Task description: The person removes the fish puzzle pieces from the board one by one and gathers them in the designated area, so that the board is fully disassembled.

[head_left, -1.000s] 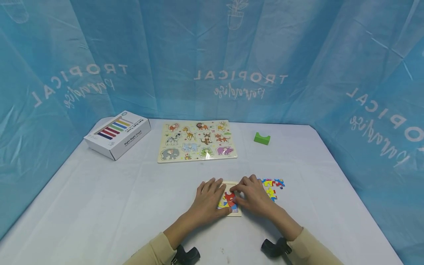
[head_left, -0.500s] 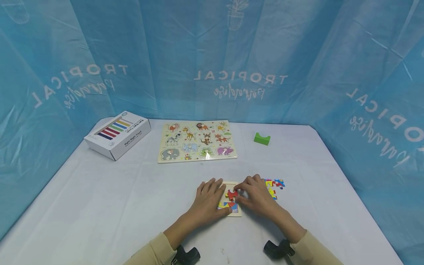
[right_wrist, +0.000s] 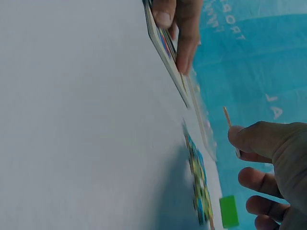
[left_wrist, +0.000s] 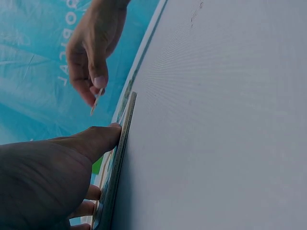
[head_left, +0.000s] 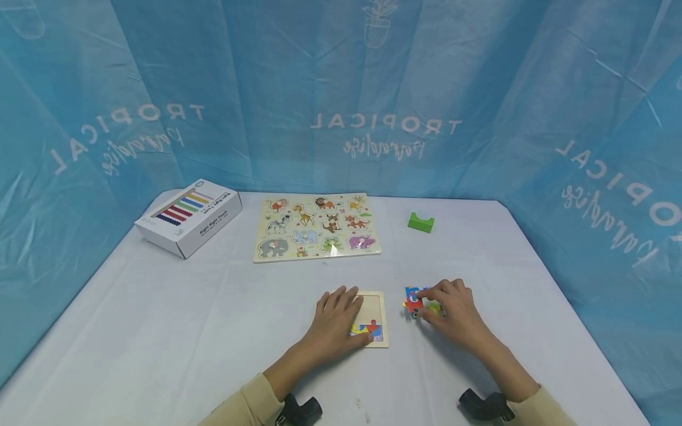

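Note:
My left hand [head_left: 333,322] rests on a small wooden puzzle tray [head_left: 377,302], fingers straight and thumb at its near edge. Joined colourful puzzle pieces [head_left: 373,331] fill the visible lower part of the tray; its upper part shows bare wood. Right of the tray, my right hand [head_left: 458,313] pinches a red and blue jigsaw piece [head_left: 413,300] between thumb and fingers. The right wrist view shows that thin piece [right_wrist: 227,116] edge-on, raised off the table. Several loose pieces [head_left: 435,307] lie beneath the right hand, partly hidden.
An animal puzzle board [head_left: 318,228] lies behind the tray. At the back left stands a white box [head_left: 189,216] with coloured bars printed on it. A green notched block [head_left: 421,223] sits at the back right. Blue cloth surrounds the white table.
The right hand lifted a red piece out of the tray and moved right, over the loose pieces. It now holds a red and blue piece. The left hand stays put.

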Demonstrator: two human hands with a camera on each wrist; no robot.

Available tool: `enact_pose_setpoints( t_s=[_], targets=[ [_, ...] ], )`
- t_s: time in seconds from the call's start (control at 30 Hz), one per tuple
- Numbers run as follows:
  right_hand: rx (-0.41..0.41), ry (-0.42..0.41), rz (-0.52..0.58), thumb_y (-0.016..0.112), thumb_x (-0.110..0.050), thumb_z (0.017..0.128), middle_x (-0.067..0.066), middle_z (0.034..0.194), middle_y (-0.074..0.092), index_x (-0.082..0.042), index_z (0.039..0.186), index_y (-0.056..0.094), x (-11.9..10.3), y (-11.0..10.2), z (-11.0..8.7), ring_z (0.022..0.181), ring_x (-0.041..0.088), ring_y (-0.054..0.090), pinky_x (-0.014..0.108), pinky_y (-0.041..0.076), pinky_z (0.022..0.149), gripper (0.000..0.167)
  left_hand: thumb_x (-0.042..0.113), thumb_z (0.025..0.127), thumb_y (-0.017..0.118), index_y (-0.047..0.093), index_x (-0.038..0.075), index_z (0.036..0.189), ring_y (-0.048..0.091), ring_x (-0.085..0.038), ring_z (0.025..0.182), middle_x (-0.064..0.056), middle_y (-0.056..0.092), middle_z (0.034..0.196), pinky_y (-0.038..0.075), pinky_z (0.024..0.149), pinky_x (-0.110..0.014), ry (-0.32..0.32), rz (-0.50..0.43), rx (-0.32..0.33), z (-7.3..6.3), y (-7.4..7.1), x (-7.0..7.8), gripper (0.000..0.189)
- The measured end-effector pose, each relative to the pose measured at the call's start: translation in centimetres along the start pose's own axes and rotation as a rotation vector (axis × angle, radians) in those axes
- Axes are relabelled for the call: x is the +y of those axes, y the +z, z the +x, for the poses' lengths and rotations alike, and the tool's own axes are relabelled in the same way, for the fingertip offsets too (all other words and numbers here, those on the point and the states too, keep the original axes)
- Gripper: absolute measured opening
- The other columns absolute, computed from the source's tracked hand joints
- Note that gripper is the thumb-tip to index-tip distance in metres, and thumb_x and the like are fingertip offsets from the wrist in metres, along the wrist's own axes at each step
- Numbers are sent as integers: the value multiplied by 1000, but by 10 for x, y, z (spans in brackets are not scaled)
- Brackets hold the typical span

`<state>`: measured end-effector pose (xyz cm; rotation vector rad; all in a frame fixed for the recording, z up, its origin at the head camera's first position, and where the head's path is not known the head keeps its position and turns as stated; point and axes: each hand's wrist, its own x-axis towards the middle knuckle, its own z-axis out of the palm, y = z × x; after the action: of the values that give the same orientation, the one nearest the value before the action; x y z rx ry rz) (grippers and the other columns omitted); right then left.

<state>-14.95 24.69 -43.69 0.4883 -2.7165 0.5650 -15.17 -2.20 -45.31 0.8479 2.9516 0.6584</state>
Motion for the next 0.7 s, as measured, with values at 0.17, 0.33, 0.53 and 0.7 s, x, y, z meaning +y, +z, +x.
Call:
enact_pose_setpoints(
  t_s=[0.17, 0.33, 0.53, 0.7],
  targets=[
    [-22, 61, -21, 81, -17, 70, 4, 89, 59, -16, 100, 71, 19, -13, -10, 91, 21, 44, 39, 31, 76, 32, 51, 80, 65, 47, 6, 137, 30, -36, 139, -13, 39, 148, 22, 110, -59, -5, 5, -4, 0, 0, 1, 74],
    [-38, 120, -55, 81, -15, 70, 7, 92, 60, -13, 103, 71, 37, -21, -20, 93, 24, 44, 41, 31, 77, 34, 51, 81, 64, 47, 7, 138, 30, -36, 139, -13, 39, 148, 22, 110, -59, -10, 14, -6, 1, 0, 1, 74],
    [-44, 153, -82, 78, -12, 71, 9, 93, 61, -13, 102, 71, 52, -23, -29, 91, 25, 44, 42, 32, 76, 32, 50, 81, 65, 46, 6, 138, 30, -36, 139, -13, 39, 148, 22, 110, -59, -7, 9, -4, 1, 0, 1, 74],
    [-59, 172, -83, 77, -12, 72, 9, 92, 61, -13, 102, 71, 61, -22, -33, 89, 25, 45, 41, 31, 74, 31, 51, 81, 64, 46, 7, 138, 30, -36, 139, -13, 39, 148, 22, 110, -59, -11, 12, -9, 0, -1, 2, 74]
  ],
)
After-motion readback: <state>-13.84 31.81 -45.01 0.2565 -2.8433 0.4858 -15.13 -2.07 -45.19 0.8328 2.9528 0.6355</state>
